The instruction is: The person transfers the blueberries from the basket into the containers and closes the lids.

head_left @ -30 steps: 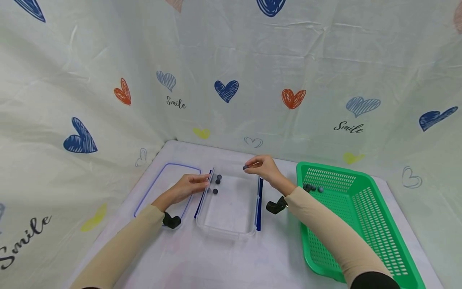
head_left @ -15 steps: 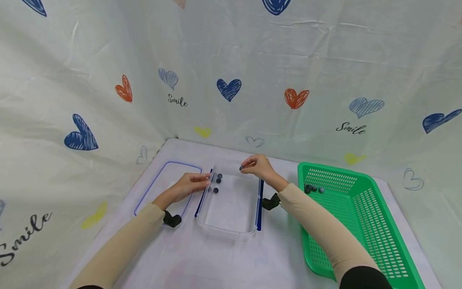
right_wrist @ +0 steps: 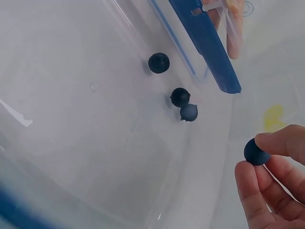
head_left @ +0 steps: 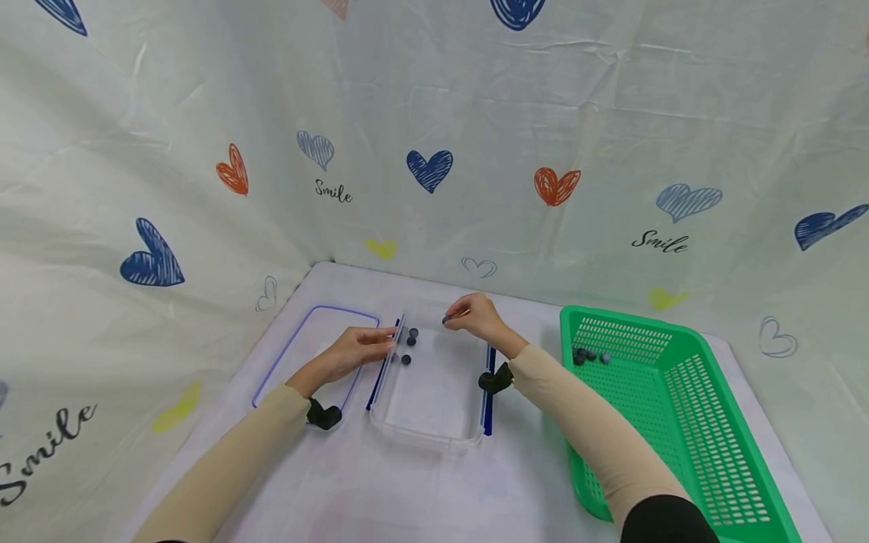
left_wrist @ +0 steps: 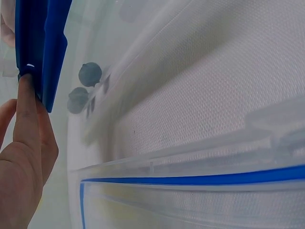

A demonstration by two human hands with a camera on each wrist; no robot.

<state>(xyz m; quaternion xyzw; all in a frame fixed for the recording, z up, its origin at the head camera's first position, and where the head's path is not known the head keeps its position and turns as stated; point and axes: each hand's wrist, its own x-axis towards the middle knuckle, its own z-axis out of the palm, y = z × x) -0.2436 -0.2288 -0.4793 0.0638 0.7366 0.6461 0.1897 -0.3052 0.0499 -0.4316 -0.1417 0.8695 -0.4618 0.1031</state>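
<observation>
My right hand (head_left: 477, 315) pinches a blueberry (right_wrist: 255, 151) between thumb and fingertips, above the far part of a clear plastic box (head_left: 428, 439). Inside the box, a blueberry (right_wrist: 158, 63) lies apart from a pair of blueberries (right_wrist: 180, 97) that sit against each other near the left wall. At that wall my left hand (head_left: 349, 353) holds the box by its blue latch (left_wrist: 40, 47), one finger over the latch and another behind it. The left wrist view shows two of the berries (left_wrist: 90, 74) dimly through the plastic.
A green perforated basket (head_left: 577, 460) stands on the right, with several blueberries (head_left: 591, 355) at its far left corner. Left of the box lies a clear lid (head_left: 288, 351) with a blue edge, partly under my left forearm. A heart-printed curtain (head_left: 489, 121) closes off the back.
My right hand has moved a little left over the box with the blueberry still pinched. The left hand stays at the left wall, and the berries in the box have not moved.
</observation>
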